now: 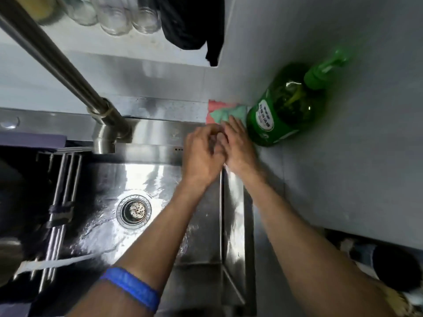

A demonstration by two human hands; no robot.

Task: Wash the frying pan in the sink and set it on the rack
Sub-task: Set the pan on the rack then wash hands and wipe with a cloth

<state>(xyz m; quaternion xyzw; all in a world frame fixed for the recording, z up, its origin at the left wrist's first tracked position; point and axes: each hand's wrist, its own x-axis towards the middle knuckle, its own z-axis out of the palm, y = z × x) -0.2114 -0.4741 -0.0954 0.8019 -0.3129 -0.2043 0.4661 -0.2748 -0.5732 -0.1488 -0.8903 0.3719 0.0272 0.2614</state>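
Seemingly at nine o'clock, a dark rounded shape [11,191] against the rack [61,202]: perhaps the frying pan, too dim and cut off by the edge to tell for sure. Rack bars laid over the sink's left part, front to back. Wet, shining sink [160,175] in the middle, with the drain [134,211] at about seven o'clock from the hands.

Both hands together just above centre, over the sink's far right corner. Left hand [201,154] with fingers curled, knuckles up, touching the right one; blurred, so cannot tell whether that grip holds anything. Right hand [240,147] flat with straight fingers, grip open, fingertips reaching a green cloth [225,114] at twelve o'clock from it. Pink cloth [211,110] beneath the green one, against the wall.

Just beside the right hand, at two o'clock, a green soap bottle [281,110] with a pump, standing on the grey table [343,168]. Blue wristband [132,287] on the left forearm at six o'clock.

Steel tap [68,72] slanting from ten o'clock down to the sink's back rim. Clear glass jars [119,19] at eleven o'clock, and a dark cloth [194,24] hanging at twelve.
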